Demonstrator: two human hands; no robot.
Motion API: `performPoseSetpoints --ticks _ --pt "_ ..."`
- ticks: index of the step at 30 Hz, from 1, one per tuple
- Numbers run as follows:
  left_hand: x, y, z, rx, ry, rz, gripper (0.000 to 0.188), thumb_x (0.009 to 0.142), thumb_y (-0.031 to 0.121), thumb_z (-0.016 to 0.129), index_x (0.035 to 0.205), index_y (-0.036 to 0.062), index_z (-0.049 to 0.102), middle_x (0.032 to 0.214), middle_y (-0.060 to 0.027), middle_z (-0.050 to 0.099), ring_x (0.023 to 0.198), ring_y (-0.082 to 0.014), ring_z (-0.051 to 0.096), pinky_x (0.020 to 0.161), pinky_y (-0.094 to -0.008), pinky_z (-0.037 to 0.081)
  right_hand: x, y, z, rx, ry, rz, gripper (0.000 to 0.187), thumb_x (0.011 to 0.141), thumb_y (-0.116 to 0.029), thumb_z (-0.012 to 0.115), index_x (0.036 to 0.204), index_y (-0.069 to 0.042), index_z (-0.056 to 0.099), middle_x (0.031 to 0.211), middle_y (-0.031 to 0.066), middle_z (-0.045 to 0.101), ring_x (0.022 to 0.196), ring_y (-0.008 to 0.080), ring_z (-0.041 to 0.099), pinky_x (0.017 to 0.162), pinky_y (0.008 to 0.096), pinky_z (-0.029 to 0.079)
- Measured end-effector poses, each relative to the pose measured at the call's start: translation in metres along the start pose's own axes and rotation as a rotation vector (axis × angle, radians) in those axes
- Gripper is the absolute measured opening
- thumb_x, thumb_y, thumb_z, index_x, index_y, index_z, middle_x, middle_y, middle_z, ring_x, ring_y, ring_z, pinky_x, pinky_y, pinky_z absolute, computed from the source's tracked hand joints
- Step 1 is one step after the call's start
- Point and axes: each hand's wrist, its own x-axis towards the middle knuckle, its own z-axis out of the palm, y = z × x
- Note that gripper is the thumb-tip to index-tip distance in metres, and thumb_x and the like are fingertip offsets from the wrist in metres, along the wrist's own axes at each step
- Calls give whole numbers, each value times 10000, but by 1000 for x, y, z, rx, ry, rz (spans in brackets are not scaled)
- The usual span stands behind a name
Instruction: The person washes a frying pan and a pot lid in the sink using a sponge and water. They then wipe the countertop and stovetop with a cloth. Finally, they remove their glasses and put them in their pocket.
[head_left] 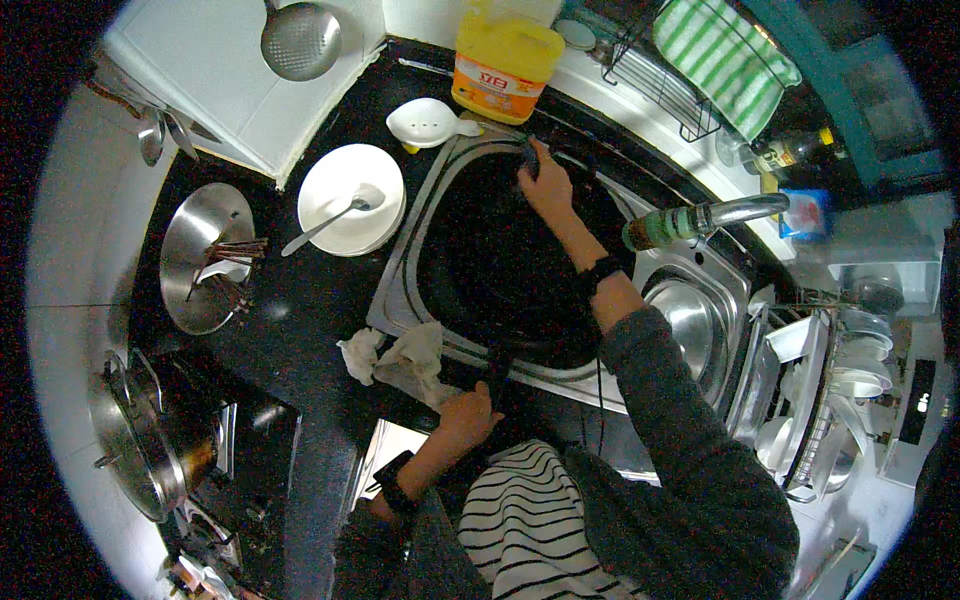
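Observation:
A large black two-handled pan lies over the sink basin, its dark inside too dim to make out. My right hand reaches across it, fingers closed round the far handle. At the near side, my left hand is closed by the other black handle; its fingertips are partly lost in the dark. Just beyond that hand, crumpled whitish cloths lie on the sink's near left corner. The faucet, with a green sleeve, reaches in from the right, close to my right forearm.
White bowls with a spoon, a metal bowl of chopsticks and a lidded pot stand on the left. A white strainer and yellow jug stand behind the sink. Another metal bowl and a dish rack are on the right.

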Motion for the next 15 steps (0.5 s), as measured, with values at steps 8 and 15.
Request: performPoseSetpoints --ticks 8,15 --pt "-7 8 -13 47 11 8 729 823 390 586 1271 -121 320 811 -192 633 755 -333 625 631 -423 511 10 -27 8 132 -516 -85 413 806 -153 532 1213 -98 495 1179 148 555 1072 318 525 924 393 415" --pt "-10 9 -15 99 40 25 715 824 393 583 1256 -118 331 844 -212 624 769 -340 625 640 -426 513 -23 -54 -6 604 -1216 -478 437 764 -3 511 1196 -64 532 1258 105 519 1118 254 506 962 360 386"
